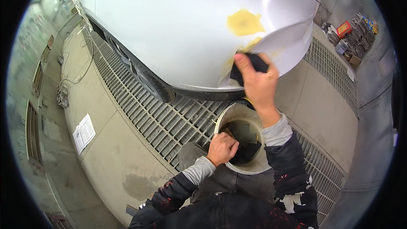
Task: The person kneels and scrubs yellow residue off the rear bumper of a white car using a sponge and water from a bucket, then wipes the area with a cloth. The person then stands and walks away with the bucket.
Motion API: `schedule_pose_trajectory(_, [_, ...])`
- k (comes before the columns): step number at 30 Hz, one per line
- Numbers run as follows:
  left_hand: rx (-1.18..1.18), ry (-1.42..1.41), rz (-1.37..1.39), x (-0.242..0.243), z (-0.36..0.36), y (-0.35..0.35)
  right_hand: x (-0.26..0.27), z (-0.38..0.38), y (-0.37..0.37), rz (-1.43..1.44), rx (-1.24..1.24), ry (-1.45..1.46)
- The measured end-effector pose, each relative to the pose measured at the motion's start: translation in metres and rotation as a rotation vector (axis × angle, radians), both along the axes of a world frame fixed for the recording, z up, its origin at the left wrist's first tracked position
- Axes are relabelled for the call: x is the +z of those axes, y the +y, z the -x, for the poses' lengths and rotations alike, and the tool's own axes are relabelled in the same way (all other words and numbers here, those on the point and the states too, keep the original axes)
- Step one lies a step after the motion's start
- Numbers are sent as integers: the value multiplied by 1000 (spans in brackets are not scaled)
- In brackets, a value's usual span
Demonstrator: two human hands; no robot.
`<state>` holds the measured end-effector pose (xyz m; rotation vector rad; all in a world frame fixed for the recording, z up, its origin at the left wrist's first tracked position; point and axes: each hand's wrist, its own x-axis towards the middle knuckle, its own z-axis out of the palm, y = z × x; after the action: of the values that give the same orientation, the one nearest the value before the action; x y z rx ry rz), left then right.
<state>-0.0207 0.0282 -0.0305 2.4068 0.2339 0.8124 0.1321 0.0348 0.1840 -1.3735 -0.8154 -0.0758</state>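
My right hand (259, 82) grips a black sanding pad or folded abrasive sheet (237, 74), pressed on the lower corner of a silver car's body panel (178, 31). Yellow filler shows around the pad, and a larger patch of yellow filler (244, 22) lies higher on the panel. Below the car's edge stands a round pale bucket (265, 163) with murky liquid and several dark and yellowish pieces inside. My left hand (222, 149) rests curled at the bucket's left rim; whether its fingers hold anything is hidden.
A car wheel (140, 73) is at the left, above the metal floor grating (178, 124). A newspaper sheet (84, 132) and a coiled hose or cable (78, 81) lie on the concrete at the left. Stacked paper (357, 38) and a red box (344, 29) stand at the upper right.
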Motion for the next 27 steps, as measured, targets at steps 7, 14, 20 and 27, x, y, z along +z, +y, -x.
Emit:
schedule_pose_trajectory(7, [-8,54,13,2,1,-1,-8,2,1,-51,-69,-32])
schedule_pose_trajectory(14, [-18,67,1,1,-1,0,-10,-7,2,29,14,-5])
schedule_pose_trajectory(20, [-28,40,-5,0,-2,1,-1,-13,-1,257,160,91])
schedule_pose_trajectory(27, [-4,69,-7,1,-3,-2,3,-31,-2,-106,326,133])
